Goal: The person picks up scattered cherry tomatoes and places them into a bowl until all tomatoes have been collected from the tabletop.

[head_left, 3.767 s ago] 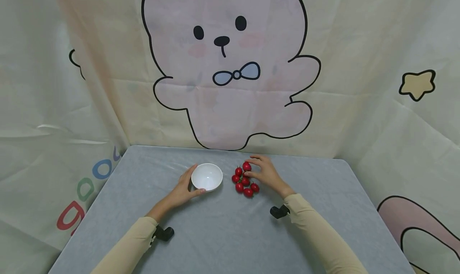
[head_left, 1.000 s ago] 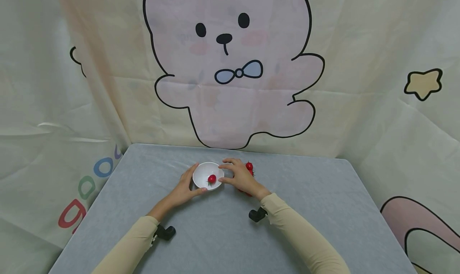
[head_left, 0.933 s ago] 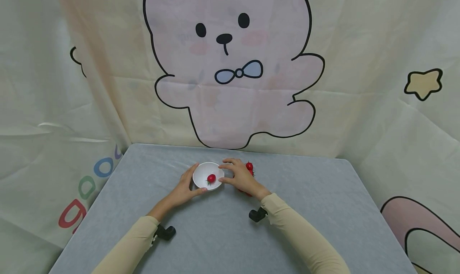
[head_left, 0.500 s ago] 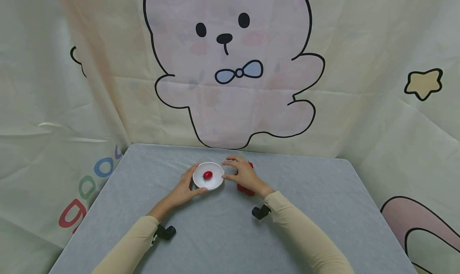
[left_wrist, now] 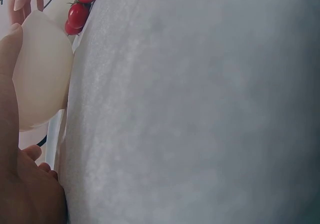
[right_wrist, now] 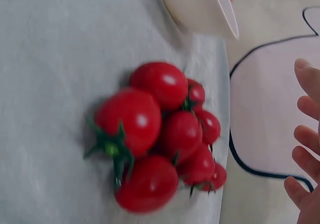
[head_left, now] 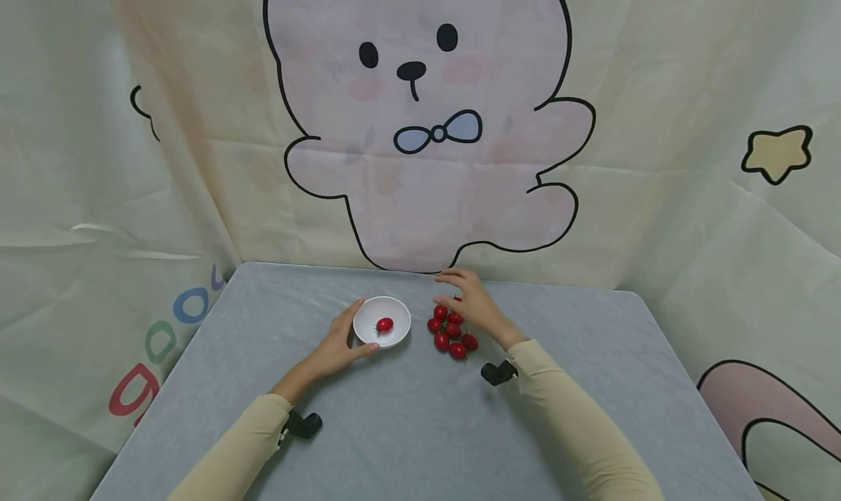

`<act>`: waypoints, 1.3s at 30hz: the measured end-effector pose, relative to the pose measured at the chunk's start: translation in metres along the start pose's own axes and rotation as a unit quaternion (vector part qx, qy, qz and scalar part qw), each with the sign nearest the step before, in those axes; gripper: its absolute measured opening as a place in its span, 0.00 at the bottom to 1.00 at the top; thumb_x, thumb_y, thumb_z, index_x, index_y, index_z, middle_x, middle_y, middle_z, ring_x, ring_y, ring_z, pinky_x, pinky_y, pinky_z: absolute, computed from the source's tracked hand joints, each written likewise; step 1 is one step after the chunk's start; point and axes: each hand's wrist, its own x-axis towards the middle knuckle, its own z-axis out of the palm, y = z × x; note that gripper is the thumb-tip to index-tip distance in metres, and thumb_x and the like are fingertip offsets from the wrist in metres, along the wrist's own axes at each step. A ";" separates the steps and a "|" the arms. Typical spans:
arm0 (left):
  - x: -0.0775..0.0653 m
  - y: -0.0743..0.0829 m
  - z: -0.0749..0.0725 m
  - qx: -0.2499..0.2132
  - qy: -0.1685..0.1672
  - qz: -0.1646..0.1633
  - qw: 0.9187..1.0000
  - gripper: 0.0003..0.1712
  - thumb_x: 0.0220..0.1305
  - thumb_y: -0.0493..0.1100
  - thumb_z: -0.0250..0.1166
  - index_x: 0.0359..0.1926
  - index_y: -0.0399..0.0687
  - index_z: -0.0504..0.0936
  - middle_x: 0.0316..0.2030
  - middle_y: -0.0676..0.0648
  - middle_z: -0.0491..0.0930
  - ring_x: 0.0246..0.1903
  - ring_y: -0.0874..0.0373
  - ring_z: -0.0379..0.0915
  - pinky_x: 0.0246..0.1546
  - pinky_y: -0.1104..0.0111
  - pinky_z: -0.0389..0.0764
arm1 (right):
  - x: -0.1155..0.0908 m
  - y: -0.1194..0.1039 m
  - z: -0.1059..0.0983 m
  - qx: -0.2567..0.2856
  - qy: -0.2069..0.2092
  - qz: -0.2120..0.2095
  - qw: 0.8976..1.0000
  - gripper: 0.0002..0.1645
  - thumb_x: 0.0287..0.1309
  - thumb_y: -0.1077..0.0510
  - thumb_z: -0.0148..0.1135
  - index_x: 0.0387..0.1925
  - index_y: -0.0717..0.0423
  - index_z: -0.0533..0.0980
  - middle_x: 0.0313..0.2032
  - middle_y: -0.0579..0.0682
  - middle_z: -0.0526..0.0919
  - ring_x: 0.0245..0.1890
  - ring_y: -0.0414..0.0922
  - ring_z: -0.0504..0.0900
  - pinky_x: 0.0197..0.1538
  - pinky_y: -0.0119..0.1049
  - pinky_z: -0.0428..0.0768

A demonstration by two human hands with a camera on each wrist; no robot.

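Observation:
In the head view my left hand point(head_left: 336, 345) holds a small white bowl point(head_left: 366, 317), thumb at its near side and fingers along its left side. One red cherry tomato point(head_left: 385, 325) with a green stem lies inside. Right of the bowl, several cherry tomatoes point(head_left: 452, 331) sit bunched on the table. Above the far end of that bunch hangs my right hand point(head_left: 478, 305), fingers spread and holding nothing; it partly covers the rearmost tomato. The right wrist view shows the bunch of tomatoes point(right_wrist: 181, 134) up close, with the fingers of the right hand point(right_wrist: 311, 134) apart from it.
A grey cloth covers the table point(head_left: 401, 428). Behind its far edge hangs a pale curtain point(head_left: 631, 216) printed with a bear. Black wrist cameras point(head_left: 304, 426) sit on both sleeves.
A cherry tomato has come into the bowl and rolled about in it. My right hand has drawn back from the bowl's rim to the right, over the bunch. The left hand keeps its hold.

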 end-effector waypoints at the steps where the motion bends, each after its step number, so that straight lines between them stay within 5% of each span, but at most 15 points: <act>1: 0.000 0.000 0.000 -0.001 0.000 0.000 1.000 0.60 0.54 0.56 0.74 0.79 0.54 0.47 0.76 0.36 0.52 0.75 0.37 0.45 0.71 0.37 0.55 | 0.000 0.002 -0.002 0.001 0.004 0.002 1.000 0.29 0.62 0.46 0.66 0.62 0.50 0.76 0.67 0.55 0.70 0.69 0.54 0.63 0.69 0.58 0.67; 20: 0.000 0.001 0.000 0.000 -0.002 -0.006 1.000 0.60 0.54 0.56 0.74 0.79 0.55 0.46 0.76 0.37 0.50 0.75 0.37 0.44 0.71 0.37 0.54 | -0.022 0.047 0.008 -0.043 0.033 0.038 0.998 0.22 0.58 0.50 0.70 0.52 0.55 0.82 0.59 0.58 0.77 0.63 0.58 0.71 0.67 0.58 0.69; 39: -0.001 0.004 -0.002 0.003 -0.012 -0.020 1.000 0.60 0.55 0.57 0.74 0.79 0.57 0.45 0.77 0.38 0.49 0.76 0.38 0.42 0.72 0.38 0.54 | -0.033 0.052 0.023 -0.050 0.053 0.017 0.997 0.18 0.52 0.51 0.75 0.42 0.56 0.83 0.54 0.58 0.79 0.58 0.57 0.73 0.64 0.56 0.71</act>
